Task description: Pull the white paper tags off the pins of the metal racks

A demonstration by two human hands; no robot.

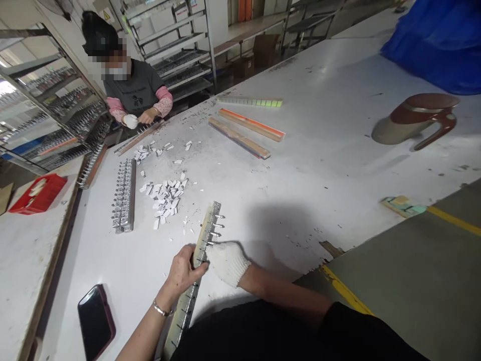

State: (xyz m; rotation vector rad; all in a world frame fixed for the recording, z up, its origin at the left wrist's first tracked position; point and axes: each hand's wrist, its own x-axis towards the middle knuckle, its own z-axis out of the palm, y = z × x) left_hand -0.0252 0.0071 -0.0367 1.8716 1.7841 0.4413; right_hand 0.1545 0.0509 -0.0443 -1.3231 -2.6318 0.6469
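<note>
My left hand, bare with a metal bracelet at the wrist, is wrapped round a long pale strip with dark slits along it. Several small metal pieces with white tips stick out from the strip's upper right side. Against that side, just below these pieces, is my right hand in a white knitted glove, its fingers closed; whatever they pinch is too small to make out. A pile of small white pieces lies beyond the strip, with a row of silvery parts to its left.
A phone lies at the near left. Bars lie farther back, a brown-lidded jug and blue cloth at the right. Across the table, a person works at another strip. A red basket stands left.
</note>
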